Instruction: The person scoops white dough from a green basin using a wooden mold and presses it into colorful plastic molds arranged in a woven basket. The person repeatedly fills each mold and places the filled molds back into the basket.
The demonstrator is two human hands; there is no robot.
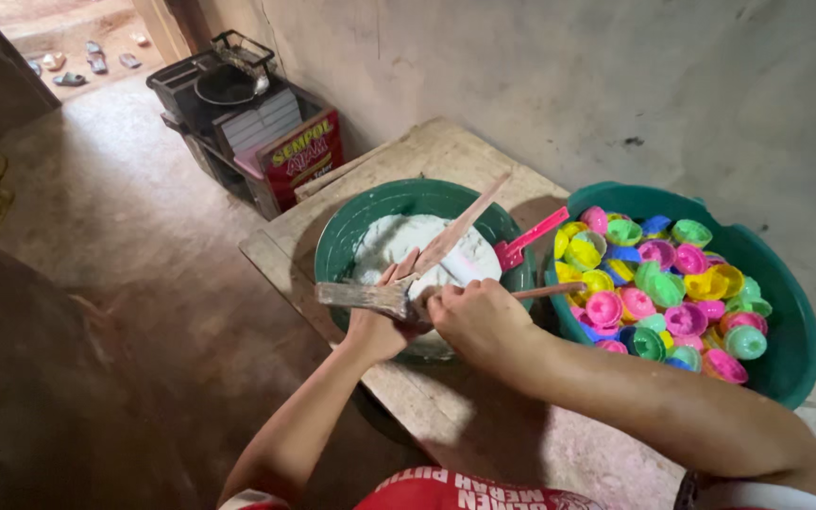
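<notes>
Over a green bowl (351, 236) of white paste, left hand (382, 316) grips a wooden paddle (370, 297); right hand (474, 316) clenches, seemingly scraping it with a thin stick (550, 291).

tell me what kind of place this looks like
Probably a small home food-making workshop: a rough wooden table against a bare plaster wall, a green basin of white dough, a green tub of coloured plastic moulds.

left hand (380, 321): fingers curled shut | right hand (472, 316): fingers closed, forearm bent inward
</notes>
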